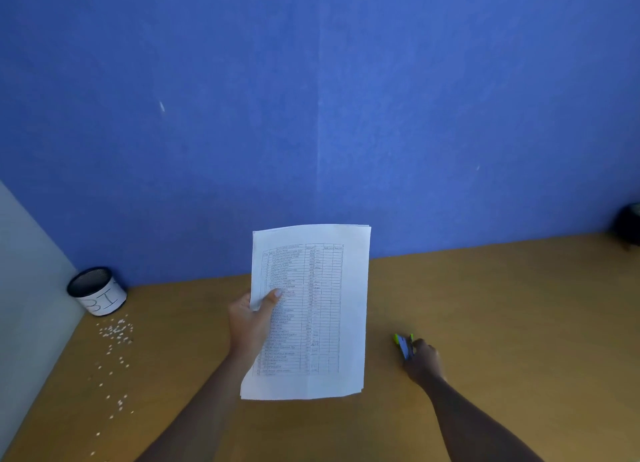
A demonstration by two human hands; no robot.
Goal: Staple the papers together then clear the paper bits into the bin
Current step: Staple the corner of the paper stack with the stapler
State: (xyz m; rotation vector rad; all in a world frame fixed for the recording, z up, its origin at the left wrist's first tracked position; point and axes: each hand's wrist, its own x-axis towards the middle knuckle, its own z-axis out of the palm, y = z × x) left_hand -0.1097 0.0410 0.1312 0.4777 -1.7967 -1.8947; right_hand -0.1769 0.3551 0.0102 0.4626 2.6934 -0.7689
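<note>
**Your arms and hands in view**

Both of your forearms come into the frame from the bottom edge, and both are bare: no sleeve or cuff shows anywhere along them. Your left hand wears no glove, and its thumbnail is short and unpainted. Your right hand is gloveless too. No watch, band or ring is visible on either.
</note>
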